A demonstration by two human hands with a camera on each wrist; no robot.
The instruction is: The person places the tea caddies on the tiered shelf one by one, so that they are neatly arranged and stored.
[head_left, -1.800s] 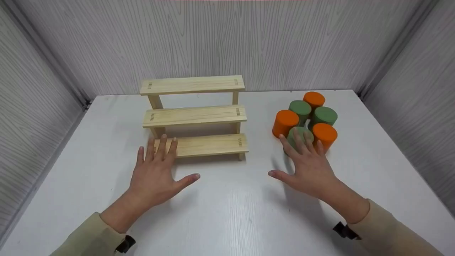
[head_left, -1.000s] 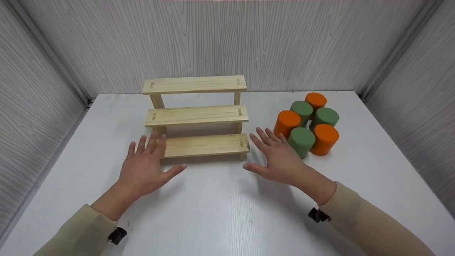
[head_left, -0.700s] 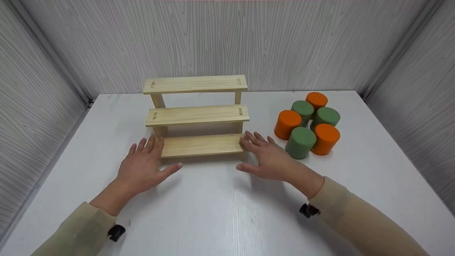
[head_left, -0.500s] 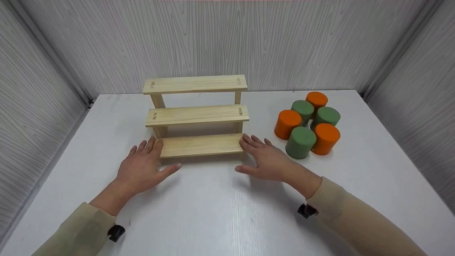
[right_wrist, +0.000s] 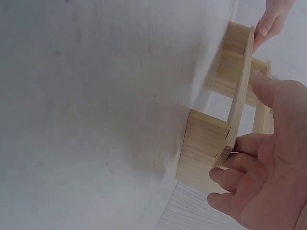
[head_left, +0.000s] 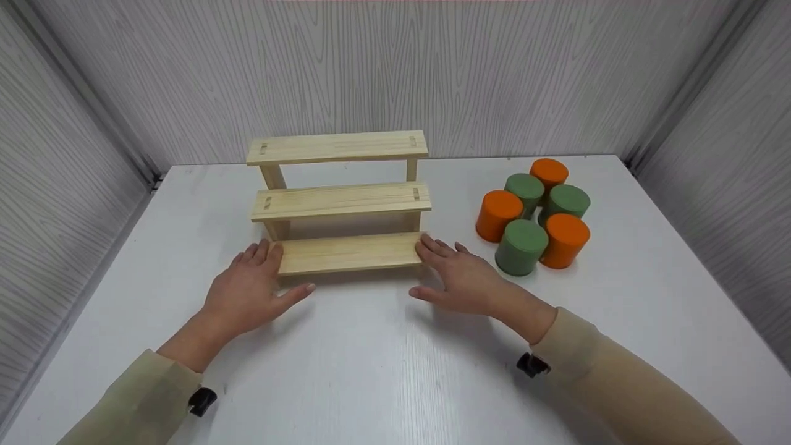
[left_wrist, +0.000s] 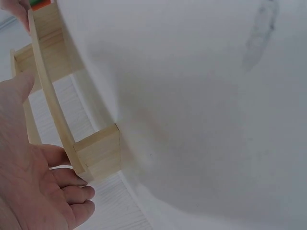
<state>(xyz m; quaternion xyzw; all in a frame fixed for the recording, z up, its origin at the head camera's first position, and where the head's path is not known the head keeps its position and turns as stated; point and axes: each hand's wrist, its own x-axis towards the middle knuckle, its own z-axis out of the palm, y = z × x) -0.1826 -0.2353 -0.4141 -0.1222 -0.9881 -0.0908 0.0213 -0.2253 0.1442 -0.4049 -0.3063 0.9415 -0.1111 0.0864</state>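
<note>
A three-tiered pale wooden stand (head_left: 346, 253) stands on the white table in the head view, its shelves rising toward the back. My left hand (head_left: 244, 293) rests at the left end of the lowest shelf, fingertips bent slightly down over it. At the opposite end, my right hand (head_left: 466, 281) touches the same shelf with its fingers. Both thumbs stick out inward, off the wood. In the left wrist view, the fingers (left_wrist: 79, 194) lie against the shelf end (left_wrist: 81, 167). The right wrist view has fingertips (right_wrist: 225, 179) beside the other end (right_wrist: 225, 151).
Right of the stand are three orange cylinders (head_left: 499, 213) and three green cylinders (head_left: 522, 247), grouped upright close to my right hand. Wood-grain panels (head_left: 371, 74) enclose the white table (head_left: 371, 371) at the back and sides. Dark devices (head_left: 202, 402) are strapped at both sleeves.
My right hand has come left from over the cylinders to the lowest shelf's right end. My left hand slid slightly left to the other end. Fingertips now bend down more; the stand looks unmoved.
</note>
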